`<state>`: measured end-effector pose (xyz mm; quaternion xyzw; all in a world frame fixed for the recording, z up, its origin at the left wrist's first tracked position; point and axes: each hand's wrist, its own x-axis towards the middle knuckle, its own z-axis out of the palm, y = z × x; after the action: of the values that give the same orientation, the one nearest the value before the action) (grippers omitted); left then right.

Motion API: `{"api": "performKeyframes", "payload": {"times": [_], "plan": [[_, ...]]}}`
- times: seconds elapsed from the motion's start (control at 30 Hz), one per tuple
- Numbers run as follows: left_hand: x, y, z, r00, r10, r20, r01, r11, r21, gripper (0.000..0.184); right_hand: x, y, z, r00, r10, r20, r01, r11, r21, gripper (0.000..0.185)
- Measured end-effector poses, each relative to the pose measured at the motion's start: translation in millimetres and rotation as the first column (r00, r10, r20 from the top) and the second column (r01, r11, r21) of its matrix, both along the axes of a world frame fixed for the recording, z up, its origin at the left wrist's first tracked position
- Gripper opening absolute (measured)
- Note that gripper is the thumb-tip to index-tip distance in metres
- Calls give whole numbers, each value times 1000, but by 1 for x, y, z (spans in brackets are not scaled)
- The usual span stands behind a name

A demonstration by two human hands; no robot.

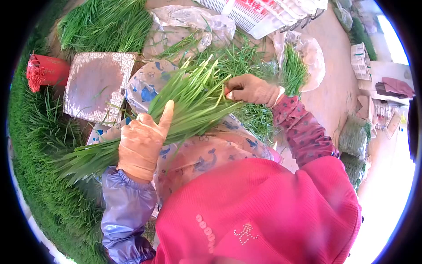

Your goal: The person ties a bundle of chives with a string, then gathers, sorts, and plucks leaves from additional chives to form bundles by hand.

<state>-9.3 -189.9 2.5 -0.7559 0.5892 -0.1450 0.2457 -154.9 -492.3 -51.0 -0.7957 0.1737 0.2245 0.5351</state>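
Observation:
My left hand [141,143], in a cream glove, is wrapped round a bunch of chives [189,99] above my lap, thumb stretched along it. The pale stem ends point up and to the right; green leaf tips trail out at the lower left. At the bunch's right edge is my right hand [256,89], in a brown glove, with its fingers pinched together. A bit of red shows at those fingertips, but what they hold is too small to tell. A patterned apron [198,156] covers my lap beneath the bunch.
A square patterned stool top [96,86] stands left, beside a red roll of ties [48,71]. Loose chives [105,24] lie heaped behind it and along the left side [39,145]. White baskets [263,15] stand at the back, near clear plastic bags [193,26]. Bundled greens [354,136] are at right.

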Motion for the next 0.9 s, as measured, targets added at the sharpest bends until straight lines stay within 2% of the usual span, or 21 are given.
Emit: {"api": "performKeyframes", "payload": {"times": [0.13,0.23,0.3,0.33,0.4,0.43,0.47,0.53,0.57,0.63,0.67,0.73,0.77,0.83,0.87,0.9], "plan": [[-3,-1,-3,1000,-24,-12,24,999,-41,82,-8,1,11,999,39,1,-39,996,-82,23],[-5,1,-4,1000,-24,4,25,998,-49,83,-15,0,10,996,-45,72,54,991,-121,15],[-7,3,-6,1000,-15,14,16,998,-58,83,-23,-20,-4,979,-23,203,118,874,-471,15],[-9,4,-6,1000,-5,28,6,998,-59,83,-25,-24,-3,978,-17,206,115,874,-472,15],[-10,5,-6,999,15,46,-12,998,-63,84,-22,-30,9,935,-275,222,350,810,-470,15],[-12,5,-6,998,18,56,-15,998,-64,84,-19,-26,15,920,-286,268,370,859,-354,19],[-13,5,-7,998,13,65,-9,998,-65,84,-15,-16,25,919,-289,269,374,858,-353,19],[-13,3,-7,997,10,72,-5,997,-72,85,-1,6,41,932,16,361,129,918,-374,31],[-13,2,-7,997,15,74,-10,997,-74,85,6,13,36,930,14,369,136,915,-379,31],[-14,2,-6,996,9,86,-1,996,-91,84,22,26,27,992,125,-17,-116,851,-512,43],[-15,2,-6,996,6,90,3,995,-101,83,26,34,38,999,38,-13,-41,941,-335,54],[-15,5,-8,993,15,118,-2,994,-109,81,29,34,12,1000,-18,24,21,994,-108,51],[-13,8,-9,998,10,69,-1,992,-123,81,28,35,6,1000,-10,29,13,994,-110,51],[-9,13,-7,1000,23,8,-22,992,-127,82,25,42,3,919,-275,282,226,955,195,43],[-8,15,-6,1000,27,7,-25,992,-126,82,25,40,3,920,-273,281,223,955,196,43],[-7,16,-6,1000,28,2,-27,991,-135,82,24,35,4,926,-332,179,290,930,227,37]]}}
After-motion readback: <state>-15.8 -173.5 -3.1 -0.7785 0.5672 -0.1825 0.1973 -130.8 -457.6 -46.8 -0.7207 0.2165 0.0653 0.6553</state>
